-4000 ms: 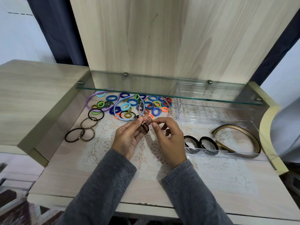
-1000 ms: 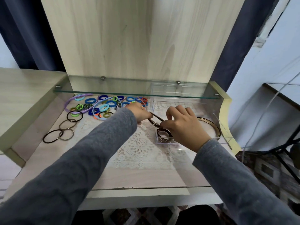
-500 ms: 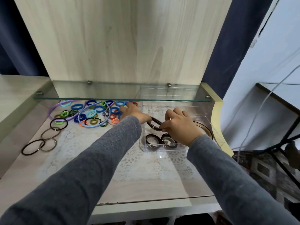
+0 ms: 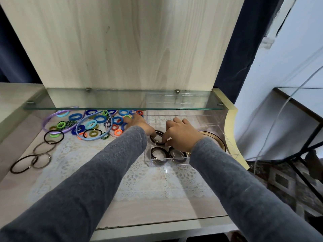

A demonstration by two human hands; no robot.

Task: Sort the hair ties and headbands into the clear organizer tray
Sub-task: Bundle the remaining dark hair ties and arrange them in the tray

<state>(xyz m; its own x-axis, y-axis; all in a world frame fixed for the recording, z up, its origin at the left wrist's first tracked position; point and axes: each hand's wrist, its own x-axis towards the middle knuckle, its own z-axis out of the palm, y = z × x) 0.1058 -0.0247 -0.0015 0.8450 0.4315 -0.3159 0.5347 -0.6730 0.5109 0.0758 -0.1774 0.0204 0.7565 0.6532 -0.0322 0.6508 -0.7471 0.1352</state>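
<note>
Whereas four seconds back both hands worked the dark hair tie (image 4: 158, 137) over the lace mat (image 4: 136, 172) mid-desk, it now sits low inside the clear organizer tray (image 4: 169, 162), behind two dark ties (image 4: 158, 154) at the tray's front. Right hand (image 4: 181, 135) pinches its rim. Left hand (image 4: 139, 123) reaches toward the coloured hair ties (image 4: 100, 118); grip unclear.

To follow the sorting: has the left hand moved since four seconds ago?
Yes. The left hand went from the lace mat's middle back and right, to the clear tray's left wall.
</note>
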